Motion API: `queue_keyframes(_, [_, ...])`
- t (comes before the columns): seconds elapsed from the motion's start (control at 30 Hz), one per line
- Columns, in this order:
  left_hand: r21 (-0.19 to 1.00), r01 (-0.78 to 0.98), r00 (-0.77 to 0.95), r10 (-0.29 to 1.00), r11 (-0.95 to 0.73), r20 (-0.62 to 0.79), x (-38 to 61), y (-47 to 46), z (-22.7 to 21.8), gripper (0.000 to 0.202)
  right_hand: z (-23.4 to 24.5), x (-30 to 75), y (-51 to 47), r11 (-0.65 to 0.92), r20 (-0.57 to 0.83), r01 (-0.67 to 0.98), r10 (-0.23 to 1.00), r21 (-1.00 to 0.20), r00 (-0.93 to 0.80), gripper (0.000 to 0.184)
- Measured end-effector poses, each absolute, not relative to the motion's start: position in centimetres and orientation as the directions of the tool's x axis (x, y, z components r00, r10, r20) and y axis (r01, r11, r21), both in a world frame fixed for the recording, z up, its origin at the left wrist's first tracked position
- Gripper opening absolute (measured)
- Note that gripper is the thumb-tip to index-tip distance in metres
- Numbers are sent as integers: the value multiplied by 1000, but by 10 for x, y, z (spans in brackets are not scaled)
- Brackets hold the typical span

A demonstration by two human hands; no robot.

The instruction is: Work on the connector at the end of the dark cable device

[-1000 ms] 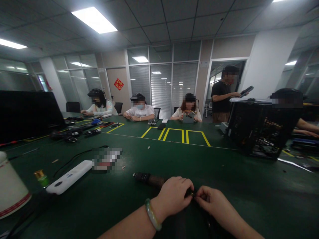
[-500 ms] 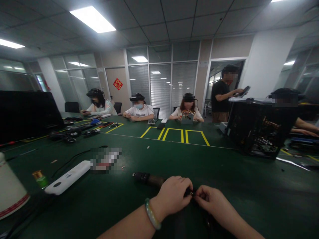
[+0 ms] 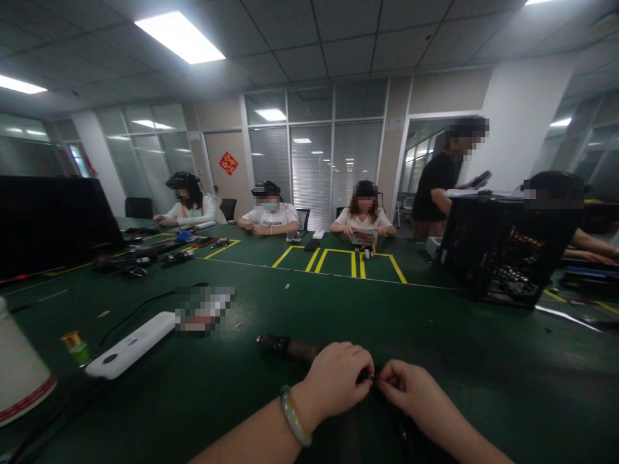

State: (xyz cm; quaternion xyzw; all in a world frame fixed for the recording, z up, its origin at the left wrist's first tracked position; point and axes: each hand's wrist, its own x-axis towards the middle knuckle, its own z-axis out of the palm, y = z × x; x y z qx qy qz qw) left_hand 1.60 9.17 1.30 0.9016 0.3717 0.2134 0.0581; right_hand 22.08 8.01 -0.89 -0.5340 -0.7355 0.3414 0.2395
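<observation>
plainly, the dark cylindrical tool (image 3: 300, 351) lies low over the green bench (image 3: 483, 361), a little right of the middle of the view, in front of the wearer. its long axis runs nearly crosswise, with a slight slant: the narrow black end points left and a bit away from the wearer, while the other end runs rightward and slightly nearer, under the left hand (image 3: 338, 376). that hand is curled over the tool from above, fingers bent around it, thumb and forefinger near each other at its right end; a green bracelet (image 3: 294, 415) circles the wrist. the right hand (image 3: 405, 385) comes in from the right, its thumb and forefinger pinching a small dark piece (image 3: 372, 376) with a bright glint, just beside the left fingertips. the piece is too small and shaded to name, and i cannot tell if it is joined to the tool.

to the left lie a white oblong device (image 3: 133, 348), slanting away to the right, and a small green bottle (image 3: 77, 348) with a gold cap. a black computer case (image 3: 503, 251) stands at the far right. across the bench sit 3 people; the rightmost of these 3 holds a grey box (image 3: 363, 237) with coloured wires.
</observation>
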Motion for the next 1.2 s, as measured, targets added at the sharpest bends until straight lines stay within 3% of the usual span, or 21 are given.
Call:
queue_keyframes(0.27, [283, 656, 610, 712, -700, 347, 14, 92, 10, 19, -11, 220, 80, 196, -8, 631, 952, -751, -306, 11])
queue_keyframes(0.57, [241, 658, 644, 700, -713, 311, 15, 92, 14, 10, -12, 220, 81, 181, -26, 635, 953, -751, -303, 12])
queue_keyframes(0.73, [242, 694, 615, 733, -678, 291, 15, 88, 17, 19, -10, 220, 81, 178, -28, 627, 952, -758, -304, 12])
queue_keyframes(1.07, [249, 652, 649, 697, -716, 305, 16, 91, 14, 9, -16, 222, 84, 201, -7, 637, 951, -744, -308, 12])
queue_keyframes(1.2, [256, 670, 633, 716, -697, 294, 16, 91, 14, 15, -17, 221, 83, 206, 3, 628, 951, -751, -308, 11])
